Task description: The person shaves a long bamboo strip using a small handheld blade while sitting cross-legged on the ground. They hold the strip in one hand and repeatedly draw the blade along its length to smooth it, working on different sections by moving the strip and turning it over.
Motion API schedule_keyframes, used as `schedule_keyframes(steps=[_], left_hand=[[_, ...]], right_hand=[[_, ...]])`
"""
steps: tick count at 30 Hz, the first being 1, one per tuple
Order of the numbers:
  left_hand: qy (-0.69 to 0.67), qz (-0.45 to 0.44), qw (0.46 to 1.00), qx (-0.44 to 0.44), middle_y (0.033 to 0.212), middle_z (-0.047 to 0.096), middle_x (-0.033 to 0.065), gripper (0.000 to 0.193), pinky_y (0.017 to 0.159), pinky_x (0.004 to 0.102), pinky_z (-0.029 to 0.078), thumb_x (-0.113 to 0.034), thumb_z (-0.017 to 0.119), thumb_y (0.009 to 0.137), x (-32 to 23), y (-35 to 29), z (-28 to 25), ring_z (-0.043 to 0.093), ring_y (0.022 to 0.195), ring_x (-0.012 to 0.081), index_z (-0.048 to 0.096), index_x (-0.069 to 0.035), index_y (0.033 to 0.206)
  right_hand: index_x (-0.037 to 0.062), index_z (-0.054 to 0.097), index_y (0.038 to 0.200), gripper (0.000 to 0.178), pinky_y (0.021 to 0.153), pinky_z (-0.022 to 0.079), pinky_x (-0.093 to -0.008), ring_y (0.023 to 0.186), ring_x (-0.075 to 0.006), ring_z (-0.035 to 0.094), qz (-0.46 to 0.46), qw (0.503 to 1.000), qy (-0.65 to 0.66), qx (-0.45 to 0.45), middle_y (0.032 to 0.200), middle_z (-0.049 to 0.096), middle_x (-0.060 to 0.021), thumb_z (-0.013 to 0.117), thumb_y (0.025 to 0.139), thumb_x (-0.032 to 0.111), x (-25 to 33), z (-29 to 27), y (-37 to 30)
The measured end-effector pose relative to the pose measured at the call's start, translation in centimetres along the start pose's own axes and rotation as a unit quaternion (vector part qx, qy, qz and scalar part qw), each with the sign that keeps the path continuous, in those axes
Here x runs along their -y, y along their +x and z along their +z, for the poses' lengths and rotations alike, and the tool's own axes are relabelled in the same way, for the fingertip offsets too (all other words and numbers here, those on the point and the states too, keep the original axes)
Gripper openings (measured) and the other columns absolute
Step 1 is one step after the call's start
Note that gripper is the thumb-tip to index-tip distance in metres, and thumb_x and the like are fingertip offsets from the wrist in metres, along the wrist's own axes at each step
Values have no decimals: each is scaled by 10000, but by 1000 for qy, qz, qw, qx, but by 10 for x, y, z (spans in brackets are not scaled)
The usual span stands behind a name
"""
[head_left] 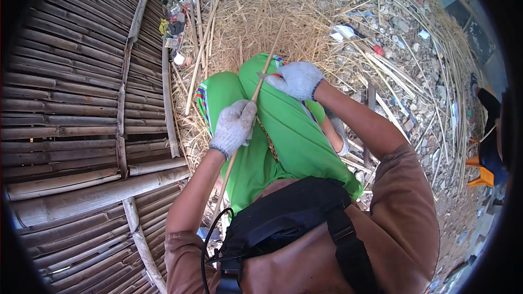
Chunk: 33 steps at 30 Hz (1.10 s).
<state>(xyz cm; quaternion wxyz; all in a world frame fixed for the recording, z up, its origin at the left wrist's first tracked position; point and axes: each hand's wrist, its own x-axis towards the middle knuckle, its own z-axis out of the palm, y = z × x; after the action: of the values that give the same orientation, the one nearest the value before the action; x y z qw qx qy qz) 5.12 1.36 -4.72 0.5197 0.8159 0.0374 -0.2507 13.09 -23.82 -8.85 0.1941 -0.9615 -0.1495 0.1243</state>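
A long thin bamboo strip [267,64] runs slantwise over my green-clad lap, its far end over the straw and its near end down by my left side. My left hand [234,127], in a whitish knit glove, is closed around the strip at about its middle. My right hand [298,80], gloved alike, is closed on a small knife [262,76]. Its short blade meets the strip a little beyond my left hand. A bit of red or orange shows at the right fingers; the knife's handle is mostly hidden in them.
At left stands a wall or platform of bamboo poles [81,95]. Straw and shavings [272,5] cover the ground ahead. Loose bamboo strips [381,73] lie among rubble at right. Beyond them, at the far right edge, a person in dark clothing [490,130] is by an orange chair [481,171].
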Motion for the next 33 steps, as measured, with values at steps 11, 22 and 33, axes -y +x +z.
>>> schedule_keyframes(steps=[11, 22, 33], left_hand=[[246, 174, 951, -69, 689, 624, 179, 333, 567, 410, 543, -299, 574, 1174, 50, -108, -33, 668, 564, 276, 713, -4, 1111], [222, 89, 967, -87, 685, 572, 160, 335, 620, 431, 504, -272, 597, 1136, 61, -203, -41, 600, 616, 270, 678, 12, 978], [-92, -24, 995, 23, 738, 586, 0, 386, 412, 279, 397, -407, 611, 1134, -8, -21, 3, 504, 477, 102, 676, -39, 1041]], right_hand=[[91, 830, 1092, 783, 927, 604, -600, 1028, -470, 779, 9, 1000, 25, -14, 1102, 802, -265, 379, 1103, 731, -10, -7, 0], [109, 837, 1085, 864, 943, 595, -571, 1033, -459, 774, 127, 990, 17, -60, 1086, 804, -256, 317, 1076, 800, -73, -26, 31], [133, 860, 1061, 739, 881, 625, -590, 929, -466, 789, -27, 999, -12, -24, 994, 798, -263, 405, 1087, 715, 8, -8, -2]])
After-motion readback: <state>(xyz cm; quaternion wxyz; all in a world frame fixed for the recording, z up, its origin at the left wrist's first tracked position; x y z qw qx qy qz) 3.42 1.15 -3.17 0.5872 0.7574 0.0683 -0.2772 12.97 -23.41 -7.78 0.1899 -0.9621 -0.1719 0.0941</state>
